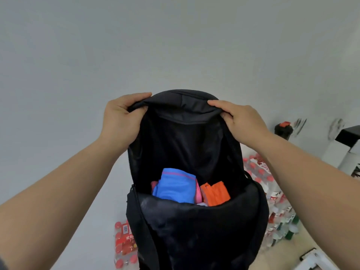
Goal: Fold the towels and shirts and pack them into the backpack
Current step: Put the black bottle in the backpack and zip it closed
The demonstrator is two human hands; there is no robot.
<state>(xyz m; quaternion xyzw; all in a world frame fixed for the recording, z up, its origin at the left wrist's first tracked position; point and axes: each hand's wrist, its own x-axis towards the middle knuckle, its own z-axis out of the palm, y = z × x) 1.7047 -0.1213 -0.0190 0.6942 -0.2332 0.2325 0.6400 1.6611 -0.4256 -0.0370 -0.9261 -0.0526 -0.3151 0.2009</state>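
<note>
Our two bare forearms enter from the lower corners and converge on the black backpack (pixel 194 230), which fills the centre. The left hand (pixel 120 121) grips the backpack's top flap at its left corner, thumb under the fabric. The right hand (pixel 241 121) pinches the same flap at its right corner. Both hold the main compartment wide open.

Inside the backpack, low down, lie a folded blue towel (pixel 175 186), a pink cloth (pixel 198 193) touching its right side, and an orange cloth (pixel 215 193) further right. The backpack's front panel hides their lower parts.

Left of the backpack's base is a shrink-wrapped pack of red-capped water bottles (pixel 124 242). More such bottles (pixel 272 191) are heaped to its right. Beyond these, a dark container with a red cap (pixel 283 130) stands near a white cabinet (pixel 341 149).

The backpack stands upright, long axis vertical, opening facing us. Its base runs off the frame, so we cannot tell what supports it.

A plain grey wall (pixel 175 45) rises behind the backpack; pale flooring (pixel 303 242) shows at its lower right.
</note>
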